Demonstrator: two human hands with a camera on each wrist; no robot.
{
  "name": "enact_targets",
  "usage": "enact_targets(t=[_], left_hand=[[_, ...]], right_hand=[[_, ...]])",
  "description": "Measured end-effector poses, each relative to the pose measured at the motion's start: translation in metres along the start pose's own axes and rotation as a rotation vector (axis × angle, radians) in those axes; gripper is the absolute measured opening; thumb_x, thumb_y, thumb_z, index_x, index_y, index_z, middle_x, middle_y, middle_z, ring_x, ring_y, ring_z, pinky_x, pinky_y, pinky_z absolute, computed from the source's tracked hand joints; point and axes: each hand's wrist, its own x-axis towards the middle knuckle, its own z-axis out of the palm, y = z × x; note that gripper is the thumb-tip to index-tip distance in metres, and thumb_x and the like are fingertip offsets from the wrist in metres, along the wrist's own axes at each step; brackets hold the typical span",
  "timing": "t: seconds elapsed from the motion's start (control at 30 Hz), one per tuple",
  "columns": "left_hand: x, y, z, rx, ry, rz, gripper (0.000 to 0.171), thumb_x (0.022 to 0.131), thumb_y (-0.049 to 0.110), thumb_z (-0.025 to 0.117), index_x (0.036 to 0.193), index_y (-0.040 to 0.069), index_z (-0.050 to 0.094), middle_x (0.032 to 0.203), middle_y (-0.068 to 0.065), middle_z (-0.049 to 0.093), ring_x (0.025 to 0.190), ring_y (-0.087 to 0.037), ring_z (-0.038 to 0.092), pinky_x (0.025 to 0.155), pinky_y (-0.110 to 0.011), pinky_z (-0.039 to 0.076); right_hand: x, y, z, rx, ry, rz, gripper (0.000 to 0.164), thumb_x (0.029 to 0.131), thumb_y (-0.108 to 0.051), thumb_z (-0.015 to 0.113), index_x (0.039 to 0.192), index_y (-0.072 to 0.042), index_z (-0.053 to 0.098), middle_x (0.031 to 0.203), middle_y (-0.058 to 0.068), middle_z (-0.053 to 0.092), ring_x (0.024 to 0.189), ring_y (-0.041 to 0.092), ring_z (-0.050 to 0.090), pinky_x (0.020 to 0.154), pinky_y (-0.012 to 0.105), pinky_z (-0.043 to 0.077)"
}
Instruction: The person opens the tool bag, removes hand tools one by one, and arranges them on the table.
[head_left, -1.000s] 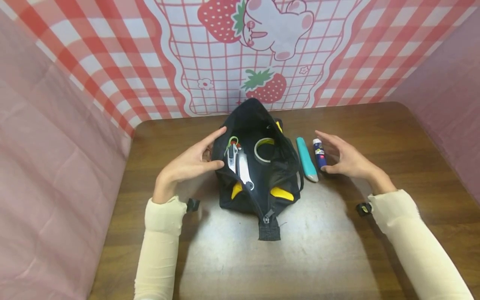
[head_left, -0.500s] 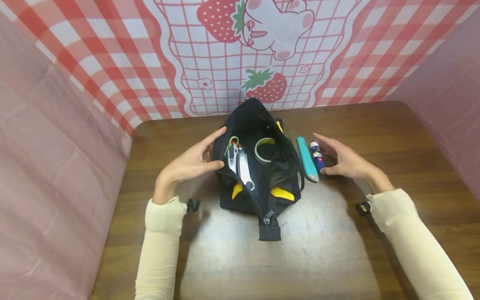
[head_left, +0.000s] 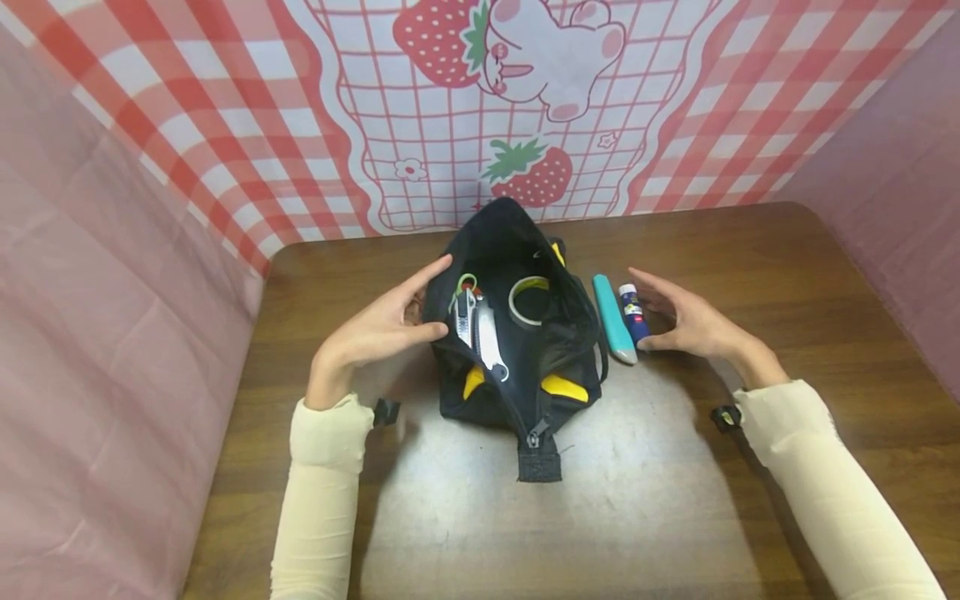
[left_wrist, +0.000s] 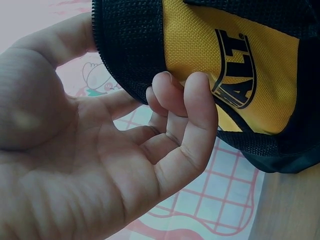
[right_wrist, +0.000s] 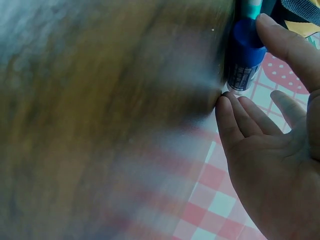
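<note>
Remotely, I rest my spread right hand [head_left: 697, 321] against a glue stick [head_left: 633, 317], turquoise tool [head_left: 614, 319] between it and the tool bag [head_left: 498, 233] my splayed left hand [head_left: 375, 327] touches.

1. The bag [head_left: 510, 225], black with yellow panels, stood near the middle of the table's [head_left: 562, 533] far edge, its zip mouth gaping. Black lettering ending in "ALT" marked one yellow side. A tape roll [head_left: 514, 308] and silver tools [head_left: 489, 335] lay inside. The left hand [head_left: 382, 325] touched its left side.
2. The glue stick [head_left: 633, 315], blue with a white end, lay slanted between bag and right hand [head_left: 697, 323], white end toward the far edge, the thumb against its blue end.
</note>
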Motion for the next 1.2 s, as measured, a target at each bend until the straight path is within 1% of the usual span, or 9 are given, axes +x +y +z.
enact_targets(t=[0.13,0.5,0.57,0.67,0.8,0.9,1.03,1.13,1.2], left_hand=[[0.000,0.000,0.000,-0.005,-0.002,0.002,0.093,0.101,0.007,0.076,0.178,0.020,0.025,0.170,-0.012,0.039,0.123,-0.030,0.048,0.099,-0.044,0.043],[0.000,0.000,0.001,-0.002,0.000,-0.002,0.094,0.101,0.007,0.076,0.179,0.020,0.025,0.152,-0.016,0.048,0.111,-0.030,0.049,0.092,-0.043,0.044],[-0.001,0.000,0.001,0.001,0.001,-0.005,0.094,0.101,0.007,0.076,0.179,0.021,0.025,0.149,-0.016,0.048,0.109,-0.030,0.049,0.091,-0.044,0.044],[-0.001,0.000,0.000,0.003,0.000,-0.008,0.094,0.102,0.007,0.076,0.179,0.021,0.024,0.151,-0.016,0.047,0.111,-0.030,0.049,0.092,-0.044,0.044],[-0.001,0.000,0.000,0.002,-0.002,-0.007,0.094,0.102,0.007,0.076,0.179,0.021,0.024,0.151,-0.016,0.047,0.111,-0.030,0.049,0.092,-0.044,0.044],[0.000,-0.001,0.000,-0.003,-0.004,-0.004,0.094,0.101,0.007,0.076,0.179,0.021,0.024,0.153,-0.015,0.046,0.111,-0.030,0.049,0.092,-0.044,0.044],[0.001,-0.002,0.001,-0.018,-0.007,-0.003,0.094,0.102,0.007,0.076,0.179,0.022,0.025,0.162,-0.012,0.043,0.119,-0.029,0.048,0.096,-0.044,0.044],[0.002,-0.003,0.000,-0.016,-0.007,0.001,0.094,0.102,0.007,0.076,0.179,0.022,0.024,0.164,-0.013,0.043,0.122,-0.030,0.048,0.098,-0.044,0.044],[0.002,-0.003,0.000,-0.010,-0.006,0.001,0.094,0.102,0.007,0.076,0.179,0.021,0.023,0.159,-0.014,0.046,0.119,-0.030,0.048,0.096,-0.044,0.044]], right_hand=[[0.000,0.001,0.000,0.016,0.003,-0.018,0.116,0.081,0.010,0.093,0.175,-0.003,0.027,0.172,0.031,0.036,0.153,0.059,0.040,0.113,0.010,0.039],[0.000,0.001,0.000,0.044,0.015,-0.032,0.115,0.082,0.007,0.094,0.174,0.000,0.026,0.171,0.034,0.035,0.153,0.060,0.038,0.111,0.009,0.040],[0.000,-0.001,0.000,0.037,0.030,-0.021,0.113,0.084,0.004,0.094,0.174,-0.001,0.026,0.170,0.034,0.037,0.153,0.060,0.040,0.115,0.017,0.044],[-0.003,-0.008,-0.001,0.018,0.071,0.019,0.109,0.087,-0.001,0.093,0.175,-0.004,0.028,0.171,0.032,0.038,0.154,0.058,0.041,0.122,0.046,0.045],[-0.005,-0.021,-0.002,-0.010,0.173,0.052,0.105,0.090,-0.006,0.092,0.175,-0.013,0.032,0.172,0.028,0.040,0.152,0.057,0.043,0.117,0.075,0.038],[-0.005,-0.034,-0.001,-0.004,0.274,0.028,0.104,0.089,-0.004,0.093,0.175,-0.021,0.037,0.169,0.023,0.046,0.150,0.053,0.047,0.119,0.070,0.039],[-0.002,-0.052,0.002,0.008,0.383,-0.052,0.105,0.084,0.005,0.093,0.171,-0.027,0.045,0.162,0.018,0.056,0.149,0.037,0.053,0.123,0.039,0.043],[-0.001,-0.066,0.006,0.015,0.423,-0.141,0.107,0.080,0.011,0.093,0.170,-0.025,0.047,0.158,0.019,0.060,0.147,0.018,0.055,0.118,0.022,0.042],[0.000,-0.074,0.008,0.030,0.435,-0.199,0.106,0.078,0.015,0.092,0.169,-0.020,0.049,0.155,0.020,0.061,0.145,0.009,0.054,0.117,0.021,0.041]])
